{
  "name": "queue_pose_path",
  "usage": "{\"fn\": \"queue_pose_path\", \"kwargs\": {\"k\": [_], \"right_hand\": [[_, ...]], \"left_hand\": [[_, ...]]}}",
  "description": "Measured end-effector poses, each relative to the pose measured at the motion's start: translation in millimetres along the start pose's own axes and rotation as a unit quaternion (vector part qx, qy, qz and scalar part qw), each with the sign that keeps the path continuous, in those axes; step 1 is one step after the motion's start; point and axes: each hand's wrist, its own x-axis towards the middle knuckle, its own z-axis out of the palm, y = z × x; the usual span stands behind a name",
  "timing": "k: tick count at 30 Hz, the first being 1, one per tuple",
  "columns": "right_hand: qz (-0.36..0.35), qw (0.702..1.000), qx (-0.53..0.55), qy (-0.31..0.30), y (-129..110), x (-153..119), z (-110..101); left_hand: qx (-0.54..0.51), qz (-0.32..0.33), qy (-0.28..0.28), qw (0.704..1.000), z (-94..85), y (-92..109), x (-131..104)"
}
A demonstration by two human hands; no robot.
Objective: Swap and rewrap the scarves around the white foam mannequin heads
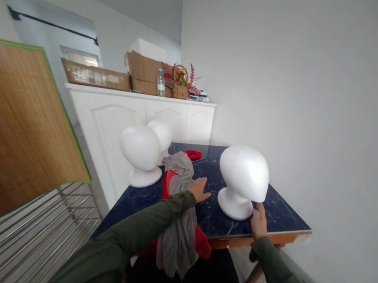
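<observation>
A white foam mannequin head (244, 172) stands upright on its round base at the right of the dark blue marbled table (210, 168). My right hand (259, 220) is closed at the edge of its base, under the overhanging front, with part of the fingers hidden. Around the table's middle, my left hand (199, 189) is open with its fingers stretched out and apart. Beside it and under my left forearm lies a grey scarf-like cloth (179, 172) together with red cloth (201, 243), hanging over the front edge.
Two more foam heads, a nearer one (140, 148) and a farther one (162, 134), stand at the back left. A red fabric ring (193, 154) lies at the back. Behind are a white cabinet (117, 116) and boxes (97, 76); a metal rack (74, 208) stands left.
</observation>
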Motion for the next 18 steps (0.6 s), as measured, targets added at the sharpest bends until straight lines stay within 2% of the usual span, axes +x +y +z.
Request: {"fn": "queue_pose_path", "kwargs": {"k": [3,5,9,11,13,16,18], "right_hand": [[-0.005,0.999,0.029,-0.020,-4,18,15],[-0.008,0.999,0.045,-0.028,-5,21,22],[-0.035,0.997,0.071,-0.025,-3,12,22],[-0.068,0.994,0.088,-0.014,-2,5,19],[-0.102,0.990,0.098,-0.006,-5,-4,18],[-0.145,0.984,0.094,-0.041,-14,-18,19],[-0.156,0.978,0.077,-0.113,-22,-25,23]], "left_hand": [[-0.041,0.029,-0.054,0.997,45.3,8,-8],[-0.083,0.041,-0.051,0.994,67.7,17,-8],[-0.151,0.070,-0.010,0.986,89.9,32,-2],[-0.166,0.063,0.024,0.984,90.2,36,0],[-0.171,0.039,0.067,0.982,82.3,40,-3],[-0.147,0.011,0.082,0.986,54.9,43,-18],[-0.128,0.004,0.079,0.989,29.4,42,-36]]}}
